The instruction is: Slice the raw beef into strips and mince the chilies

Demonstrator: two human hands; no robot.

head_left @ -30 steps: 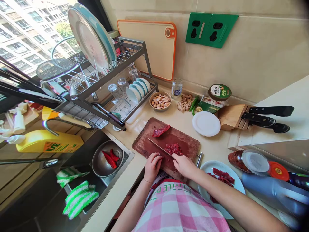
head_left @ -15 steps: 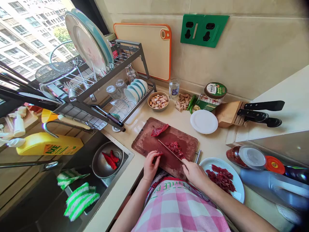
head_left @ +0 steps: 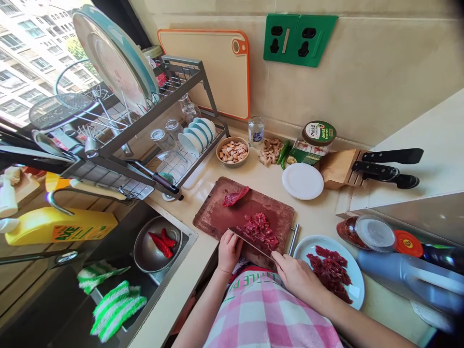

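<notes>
A brown cutting board (head_left: 210, 215) lies in front of me. My right hand (head_left: 295, 276) is closed round the handle of a kitchen knife (head_left: 251, 241), its blade slanting across the board's near part. Close by the blade's far end is my left hand (head_left: 229, 251), fingers curled; the knife hides what they hold, if anything. Beyond the blade sits a heap of cut red meat (head_left: 261, 229). One larger piece of meat (head_left: 235, 196) rests farther back on the board. Right of my right hand, a pale plate (head_left: 301, 247) bears sliced meat (head_left: 331, 273).
Left is a sink with a pan (head_left: 139, 256) holding red chillies (head_left: 162, 243). A dish rack (head_left: 163, 108) stands behind it. Along the back are a bowl of garlic (head_left: 232, 151), a glass (head_left: 256, 130), ginger (head_left: 270, 151), a white plate (head_left: 303, 181) and a knife block (head_left: 337, 169).
The knife has moved nearer to me and its tip slightly left, beside my left hand. My left hand has shifted slightly nearer; the red meat seen at its fingertips is now hidden. The view has shifted.
</notes>
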